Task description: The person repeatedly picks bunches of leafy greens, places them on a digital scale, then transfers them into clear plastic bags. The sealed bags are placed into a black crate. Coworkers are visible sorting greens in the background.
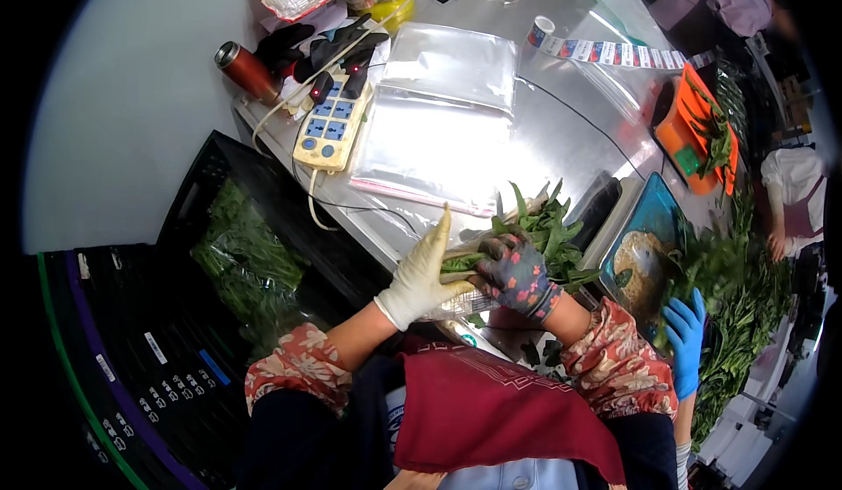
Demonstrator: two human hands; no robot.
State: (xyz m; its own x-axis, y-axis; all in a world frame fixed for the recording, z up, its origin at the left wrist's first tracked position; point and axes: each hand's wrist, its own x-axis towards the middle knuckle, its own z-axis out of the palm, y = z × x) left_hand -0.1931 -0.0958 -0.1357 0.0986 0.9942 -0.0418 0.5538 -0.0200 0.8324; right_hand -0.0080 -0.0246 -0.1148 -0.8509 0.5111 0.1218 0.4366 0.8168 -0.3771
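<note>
My right hand point(516, 274), in a dark flowered glove, is closed around a bunch of leafy greens point(549, 230) at the table's near edge. The leaves stick out to the right, and pale stalks show beyond the fingers. My left hand point(421, 276), in a whitish glove, is at the left end of the bunch. Its fingers are straight and its thumb is spread towards the right hand; whether it touches the bunch is unclear. Just beyond both hands lies a stack of clear plastic bags point(434, 148) on the metal table point(559, 132).
A black crate point(197, 168) with bagged greens point(243, 253) stands left. A power strip point(332, 125) and red flask point(247, 72) lie beyond. At right are a scale's blue tray point(648, 227), an orange container point(691, 135), heaped greens point(743, 345) and another person's blue-gloved hand point(685, 342).
</note>
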